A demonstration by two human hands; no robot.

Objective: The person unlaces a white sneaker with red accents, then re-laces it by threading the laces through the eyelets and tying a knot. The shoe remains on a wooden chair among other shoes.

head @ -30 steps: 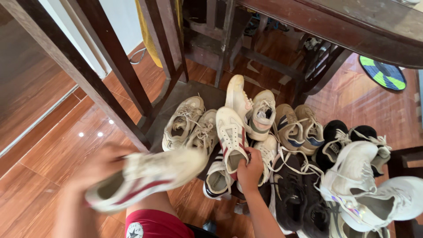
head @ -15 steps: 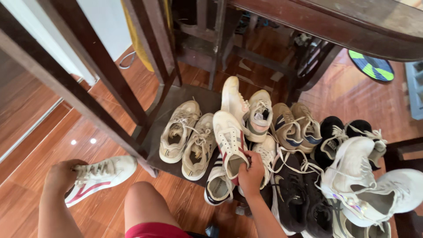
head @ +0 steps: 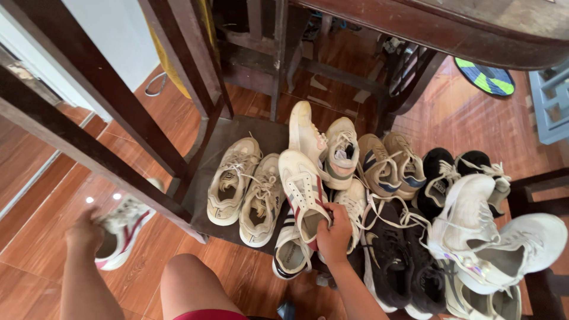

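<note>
My left hand (head: 85, 232) grips the heel of a white sneaker with a red stripe (head: 125, 228). That sneaker lies on the wooden floor at the left, partly behind a dark slanted chair rail (head: 89, 154), and both hand and shoe are blurred. My right hand (head: 335, 232) is closed on the heel opening of the matching white sneaker with red stripes (head: 299, 186). This one rests on top of a pile of shoes on a dark mat (head: 219, 148). My bare knee (head: 189, 284) is between the two hands.
A beige pair (head: 228, 181) lies left of the gripped shoe. Tan-and-blue sneakers (head: 391, 166), black shoes (head: 385, 255) and bulky white sneakers (head: 474, 231) crowd the right. A dark wooden table (head: 450, 29) and chair frames stand above. A blue crate (head: 551, 101) is at far right.
My left hand carried the red-striped sneaker from in front of me down to the floor at the left and turned it toe-up. My right hand stayed on the other sneaker.
</note>
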